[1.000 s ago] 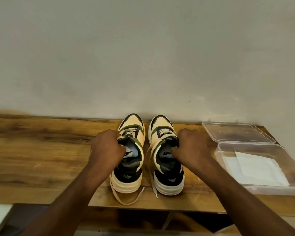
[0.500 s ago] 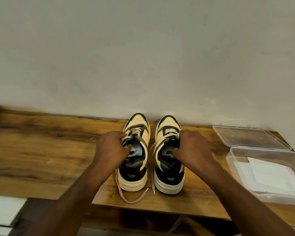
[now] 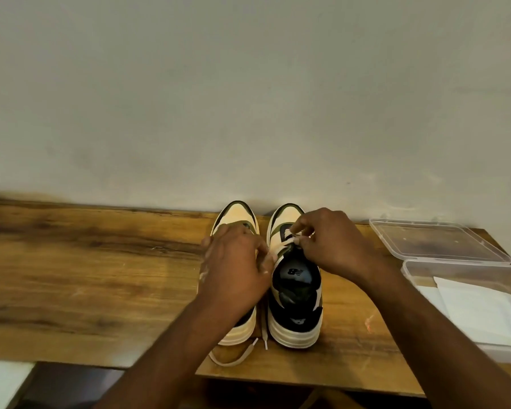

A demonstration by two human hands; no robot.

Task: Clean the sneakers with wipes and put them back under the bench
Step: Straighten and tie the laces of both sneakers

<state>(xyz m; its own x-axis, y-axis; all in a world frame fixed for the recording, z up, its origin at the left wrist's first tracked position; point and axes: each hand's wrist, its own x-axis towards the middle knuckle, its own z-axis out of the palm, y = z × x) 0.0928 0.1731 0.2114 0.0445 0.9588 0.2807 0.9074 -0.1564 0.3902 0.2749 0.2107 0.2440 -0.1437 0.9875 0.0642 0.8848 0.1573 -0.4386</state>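
2 sneakers are seen side by side on the wooden bench top, toes toward the far wall. The right sneaker is being handled at its laces: the right hand is curled over the tongue, its fingertips pinched on the white lace. The left hand is laid over the left sneaker, its fingers bent toward the gap between the shoes, apparently on a lace (exactly what is gripped cannot be told). Loose lace ends are trailed over the near edge.

At the right, an open clear container is seen with white wipes inside and its lid set just beyond it.

The step in hand is judged to be preparation, with laces loosened or tidied before wiping; no wipe is yet held. Next, 1 hand would need to be freed and reached right for a single wipe while the shoe is steadied.
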